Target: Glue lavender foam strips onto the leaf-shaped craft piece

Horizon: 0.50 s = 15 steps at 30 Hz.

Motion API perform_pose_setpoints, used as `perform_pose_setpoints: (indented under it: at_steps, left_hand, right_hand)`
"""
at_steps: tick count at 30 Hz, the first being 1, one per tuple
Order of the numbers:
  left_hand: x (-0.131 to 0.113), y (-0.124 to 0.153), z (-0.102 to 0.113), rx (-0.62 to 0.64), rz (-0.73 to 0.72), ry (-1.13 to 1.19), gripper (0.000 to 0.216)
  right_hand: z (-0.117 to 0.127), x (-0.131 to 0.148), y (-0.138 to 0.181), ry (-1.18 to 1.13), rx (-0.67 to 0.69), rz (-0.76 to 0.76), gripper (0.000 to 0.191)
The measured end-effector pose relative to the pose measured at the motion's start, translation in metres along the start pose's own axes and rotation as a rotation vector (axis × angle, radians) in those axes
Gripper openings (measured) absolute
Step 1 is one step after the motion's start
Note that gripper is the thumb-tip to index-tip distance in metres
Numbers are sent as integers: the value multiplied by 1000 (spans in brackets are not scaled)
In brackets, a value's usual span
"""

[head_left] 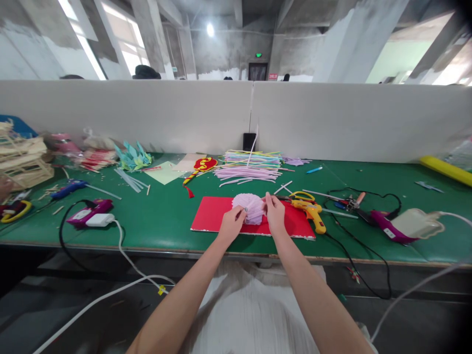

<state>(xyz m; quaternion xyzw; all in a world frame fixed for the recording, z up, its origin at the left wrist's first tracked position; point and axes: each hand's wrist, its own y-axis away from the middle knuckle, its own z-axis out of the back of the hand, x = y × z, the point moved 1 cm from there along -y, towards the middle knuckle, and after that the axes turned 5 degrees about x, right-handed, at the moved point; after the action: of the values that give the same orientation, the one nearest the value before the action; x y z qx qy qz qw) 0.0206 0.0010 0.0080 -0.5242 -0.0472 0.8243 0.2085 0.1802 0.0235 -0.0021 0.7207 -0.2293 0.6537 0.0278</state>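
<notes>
A pale pink fan-shaped bundle of folded strips (249, 205) rests on a red sheet (210, 214) near the table's front edge. My left hand (231, 223) pinches the fan's left side with closed fingers. On the fan's right side, my right hand (275, 214) grips it with fingers curled. Both forearms reach in from the bottom of the view.
A yellow glue gun (313, 212) and yellow-handled scissors (300, 196) lie right of the red sheet. Loose pink and coloured strips (250, 167) are piled behind. A purple glue gun (385, 227) with black cables lies at right, another purple tool (88, 212) at left. A white partition (236, 115) backs the green table (162, 221).
</notes>
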Motion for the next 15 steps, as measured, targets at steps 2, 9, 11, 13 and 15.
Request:
perform_pose_setpoints:
  at_steps: [2, 9, 11, 13, 15]
  left_hand:
    - [1, 0, 0, 2, -2, 1, 25]
    - [2, 0, -1, -1, -10, -1, 24]
    - [1, 0, 0, -1, -10, -1, 25]
    - [1, 0, 0, -1, -9, -2, 25]
    - [1, 0, 0, -2, -8, -3, 24]
  right_hand:
    - [1, -1, -2, 1, -19, 45, 44]
    - [-1, 4, 1, 60, 43, 14, 31]
    - [-3, 5, 2, 57, 71, 14, 38]
    - [-4, 5, 2, 47, 106, 40, 36]
    - [-5, 6, 2, 43, 154, 68, 37]
